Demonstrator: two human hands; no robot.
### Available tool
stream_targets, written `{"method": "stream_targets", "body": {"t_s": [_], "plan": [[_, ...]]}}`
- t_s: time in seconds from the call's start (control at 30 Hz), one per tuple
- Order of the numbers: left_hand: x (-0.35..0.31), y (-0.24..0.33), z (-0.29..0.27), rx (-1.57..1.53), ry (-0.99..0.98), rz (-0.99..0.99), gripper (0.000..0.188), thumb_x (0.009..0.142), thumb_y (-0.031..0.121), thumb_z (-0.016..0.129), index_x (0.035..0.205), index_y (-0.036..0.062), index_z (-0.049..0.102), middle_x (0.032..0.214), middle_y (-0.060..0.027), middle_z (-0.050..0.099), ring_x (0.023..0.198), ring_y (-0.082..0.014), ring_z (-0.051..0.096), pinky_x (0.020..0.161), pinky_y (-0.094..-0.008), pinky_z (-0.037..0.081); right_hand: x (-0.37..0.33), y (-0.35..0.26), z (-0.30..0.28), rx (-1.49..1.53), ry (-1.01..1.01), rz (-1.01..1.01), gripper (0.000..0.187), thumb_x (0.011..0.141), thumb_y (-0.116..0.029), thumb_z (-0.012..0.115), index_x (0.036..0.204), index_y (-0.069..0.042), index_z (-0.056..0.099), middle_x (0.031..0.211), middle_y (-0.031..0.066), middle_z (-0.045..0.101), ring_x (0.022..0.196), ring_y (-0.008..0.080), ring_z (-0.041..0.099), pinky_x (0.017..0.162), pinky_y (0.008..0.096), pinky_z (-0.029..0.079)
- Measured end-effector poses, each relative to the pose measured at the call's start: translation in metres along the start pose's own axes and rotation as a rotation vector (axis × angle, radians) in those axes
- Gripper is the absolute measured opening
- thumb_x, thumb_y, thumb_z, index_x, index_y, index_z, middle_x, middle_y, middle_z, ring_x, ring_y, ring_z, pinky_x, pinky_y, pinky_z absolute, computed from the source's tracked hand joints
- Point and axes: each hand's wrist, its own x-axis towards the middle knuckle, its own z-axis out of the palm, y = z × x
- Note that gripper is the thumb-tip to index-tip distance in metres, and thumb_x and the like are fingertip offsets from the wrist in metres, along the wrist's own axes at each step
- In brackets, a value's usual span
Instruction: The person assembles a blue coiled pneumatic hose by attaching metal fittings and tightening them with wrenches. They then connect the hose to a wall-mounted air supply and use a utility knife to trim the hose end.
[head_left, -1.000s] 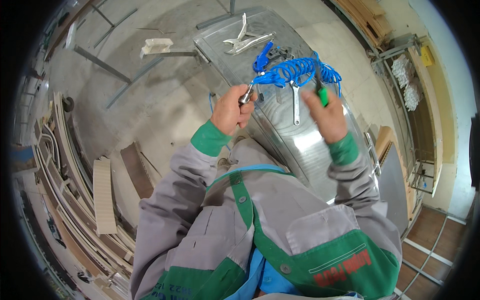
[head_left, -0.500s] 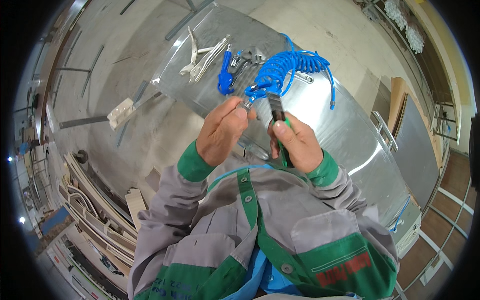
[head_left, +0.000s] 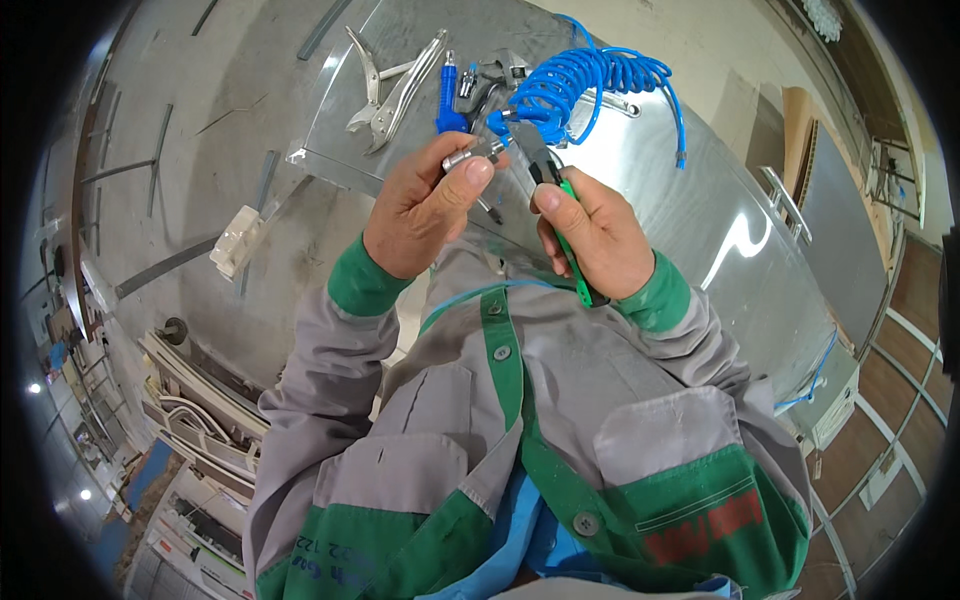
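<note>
Pinched between thumb and fingers of my left hand (head_left: 425, 195) is a metal hose coupling (head_left: 470, 154), lying across the fingertips. My right hand (head_left: 600, 230) is closed round a green and black utility knife (head_left: 568, 225). The knife's blade end points up, close to the coupling and the end of a blue coiled air hose (head_left: 560, 88); whether the blade touches either, I cannot tell. The coil lies on the metal table (head_left: 690, 190) just beyond my hands. A blue air blow gun (head_left: 451, 100) lies beyond my left hand.
Silver locking clamp pliers (head_left: 398, 92) lie on the table's far left, with an adjustable wrench (head_left: 512, 68) nearer the coil. A spanner end (head_left: 625, 107) shows beside the coil. Panels (head_left: 835, 205) lean at the right. Metal strips and a pale block (head_left: 238, 240) are on the floor at left.
The left hand has turned, so the coupling now lies more level across the fingers. The knife has tilted, its tip further left. The whole view has shifted slightly.
</note>
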Motion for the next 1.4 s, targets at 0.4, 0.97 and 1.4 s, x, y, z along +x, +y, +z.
{"method": "stream_targets", "body": {"t_s": [0.4, 0.97, 1.4], "plan": [[0.008, -0.001, -0.014, -0.175, 0.062, 0.030, 0.045, 0.110, 0.042, 0.042, 0.111, 0.0005, 0.060, 0.071, 0.0074, 0.042, 0.057, -0.0009, 0.034, 0.049, -0.0205, 0.029, 0.014, -0.007, 0.004, -0.001, -0.042, -0.026, 0.033, 0.109, -0.036, 0.047, 0.102, -0.005, 0.055, 0.070, 0.0028, 0.056, 0.054, 0.0088, 0.052, 0.050, 0.0243, 0.041], [0.017, -0.003, -0.001, 0.208, 0.027, 0.174, 0.040, 0.109, 0.035, 0.046, 0.103, -0.0022, 0.058, 0.081, -0.0072, 0.060, 0.073, -0.0145, 0.052, 0.067, -0.0301, 0.045, 0.000, 0.001, -0.010, -0.022, -0.084, 0.070, 0.037, 0.108, -0.037, 0.049, 0.093, -0.004, 0.050, 0.063, 0.0004, 0.053, 0.053, 0.0095, 0.052, 0.051, 0.0283, 0.042], [0.016, -0.014, -0.008, 0.471, -0.034, 0.397, 0.035, 0.108, 0.033, 0.046, 0.100, 0.0010, 0.060, 0.066, -0.0012, 0.048, 0.057, -0.0102, 0.043, 0.055, -0.0278, 0.036, 0.002, -0.001, -0.016, -0.009, -0.249, 0.209, 0.040, 0.109, -0.041, 0.044, 0.090, -0.006, 0.047, 0.059, 0.0021, 0.052, 0.046, 0.0102, 0.050, 0.043, 0.0273, 0.040]]}}
